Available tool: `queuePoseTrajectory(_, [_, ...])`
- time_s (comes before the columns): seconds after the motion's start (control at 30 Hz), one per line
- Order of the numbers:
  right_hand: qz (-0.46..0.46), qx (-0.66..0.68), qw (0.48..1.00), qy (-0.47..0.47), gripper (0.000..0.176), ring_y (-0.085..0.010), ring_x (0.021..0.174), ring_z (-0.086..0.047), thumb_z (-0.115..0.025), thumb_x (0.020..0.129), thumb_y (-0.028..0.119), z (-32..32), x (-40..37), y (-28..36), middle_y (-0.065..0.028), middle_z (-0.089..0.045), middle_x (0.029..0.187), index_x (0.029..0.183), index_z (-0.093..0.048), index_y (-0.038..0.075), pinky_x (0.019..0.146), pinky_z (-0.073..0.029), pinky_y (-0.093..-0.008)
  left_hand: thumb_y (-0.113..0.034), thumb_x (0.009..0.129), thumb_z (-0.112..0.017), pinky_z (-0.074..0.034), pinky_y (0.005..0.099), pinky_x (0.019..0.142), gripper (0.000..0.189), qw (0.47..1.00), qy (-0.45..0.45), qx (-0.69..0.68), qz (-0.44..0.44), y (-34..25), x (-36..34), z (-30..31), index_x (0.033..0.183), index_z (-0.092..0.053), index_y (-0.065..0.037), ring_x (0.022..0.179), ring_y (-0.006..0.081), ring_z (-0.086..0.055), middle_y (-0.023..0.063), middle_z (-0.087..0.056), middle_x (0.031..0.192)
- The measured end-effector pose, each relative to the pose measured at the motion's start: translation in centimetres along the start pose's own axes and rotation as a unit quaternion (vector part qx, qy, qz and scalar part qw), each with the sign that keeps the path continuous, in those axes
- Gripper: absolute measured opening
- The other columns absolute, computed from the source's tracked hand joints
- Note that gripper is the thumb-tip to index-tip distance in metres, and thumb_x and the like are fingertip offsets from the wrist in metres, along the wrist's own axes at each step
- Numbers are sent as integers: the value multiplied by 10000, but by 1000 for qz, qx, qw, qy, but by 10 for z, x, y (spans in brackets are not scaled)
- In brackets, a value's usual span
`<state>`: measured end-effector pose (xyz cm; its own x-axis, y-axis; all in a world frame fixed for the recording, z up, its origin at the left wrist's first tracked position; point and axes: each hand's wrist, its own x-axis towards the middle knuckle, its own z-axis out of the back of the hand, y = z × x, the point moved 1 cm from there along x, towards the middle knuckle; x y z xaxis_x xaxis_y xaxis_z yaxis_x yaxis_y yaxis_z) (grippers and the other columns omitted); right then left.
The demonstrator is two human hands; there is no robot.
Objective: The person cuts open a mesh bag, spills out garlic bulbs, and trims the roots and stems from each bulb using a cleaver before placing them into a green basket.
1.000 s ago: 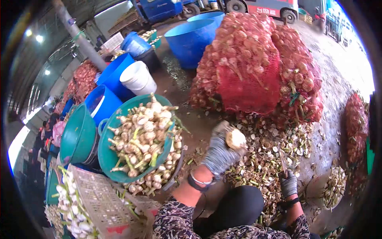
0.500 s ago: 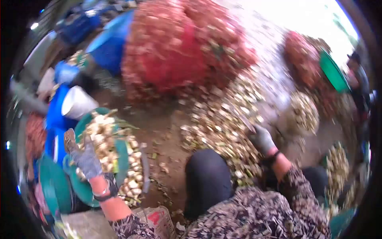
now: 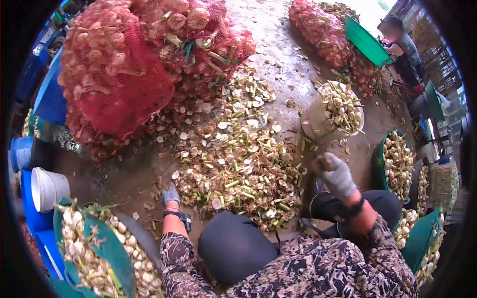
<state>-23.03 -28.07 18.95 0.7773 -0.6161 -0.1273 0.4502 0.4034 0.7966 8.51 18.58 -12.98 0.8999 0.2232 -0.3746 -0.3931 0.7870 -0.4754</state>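
Observation:
My left hand, in a grey glove, reaches down to the floor at the left edge of a heap of garlic trimmings. Its fingertips are largely hidden. To the right of the heap, my gloved right hand is raised and closed, its brown-stained fingers blurred. Below those fingers shows a thin, blade-like strip of a knife. Just beyond this hand stands a pale bucket piled with garlic bulbs.
Red mesh sacks of garlic rise at the front left. Green baskets of garlic stand at the lower left and right. A white bucket lies tilted at left. Another person works by a green basin.
My left hand has moved from over the garlic basket to the floor beside the trimmings. My view has turned right, and the right hand is now closer to the bucket.

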Motion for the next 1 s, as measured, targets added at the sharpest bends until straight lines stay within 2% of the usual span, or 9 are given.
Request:
queuePoseTrajectory(0.13, [-68,-67,994,-55,157,-98,731,-583,-683,868,158,45,10,29,-42,-644,762,966,-650,40,678,-495,-308,-535,937,-497,-340,401,1099,695,996,-34,76,44,-28,-17,-85,1376,-466,4,1314,342,-450,175,-497,1413])
queuePoseTrajectory(0.27, [-20,-138,986,-88,198,-113,696,-568,-641,902,229,44,40,38,-35,-612,729,935,-659,35,655,-479,-307,-507,932,-532,-352,400,1088,670,976,118,93,-160,-98,-72,-170,1371,-461,-6,1296,331,-461,189,-514,1383])
queuePoseTrajectory(0.4, [-135,-22,988,-65,232,-135,702,-569,-650,897,258,7,73,50,-38,-620,765,928,-652,28,649,-470,-303,-441,942,-563,-342,393,1100,638,737,516,-91,-428,-184,-130,-193,1397,-427,-15,1309,315,-444,180,-499,1402])
queuePoseTrajectory(0.5, [47,-161,986,1,223,-140,704,-588,-681,878,241,-11,86,36,-37,-633,774,946,-642,33,653,-483,-306,-280,897,-640,-386,401,1048,561,759,466,-189,-413,-224,-173,-146,1358,-445,-29,1195,261,-518,117,-563,1308])
queuePoseTrajectory(0.57, [-104,-59,992,31,220,-142,723,-603,-705,858,225,-19,91,54,-43,-641,786,956,-638,39,672,-496,-307,-172,871,-631,-464,404,929,409,789,419,-274,-356,-256,-141,-97,1242,-511,-49,956,219,-594,100,-619,1146])
queuePoseTrajectory(0.67, [-98,-78,992,34,237,-138,752,-611,-716,855,242,-24,99,46,-44,-648,801,953,-640,40,693,-500,-301,-141,905,-542,-483,400,842,256,893,-117,-106,-421,-210,-24,-70,1119,-617,-22,898,263,-614,112,-663,1041])
queuePoseTrajectory(0.77, [-114,-68,991,33,237,-142,762,-617,-721,845,245,-28,104,32,-45,-657,813,948,-647,45,701,-499,-304,-396,925,-541,-407,473,1033,493,982,-159,79,-68,-142,66,-56,1252,-584,-29,1223,401,-498,256,-532,1319])
queuePoseTrajectory(0.87, [-119,-75,990,25,222,-144,761,-619,-721,838,228,-33,109,28,-46,-663,817,945,-654,46,700,-499,-306,-443,943,-528,-415,471,995,550,954,-215,88,-189,-173,50,-96,1309,-542,-33,1151,415,-540,252,-583,1251])
queuePoseTrajectory(1.0, [-131,-66,988,45,179,-143,761,-619,-719,824,168,-42,123,45,-48,-672,818,943,-659,48,698,-498,-305,-359,913,-593,-411,426,1025,562,952,90,-164,-240,-277,-51,-131,1330,-495,5,1181,348,-547,216,-584,1248])
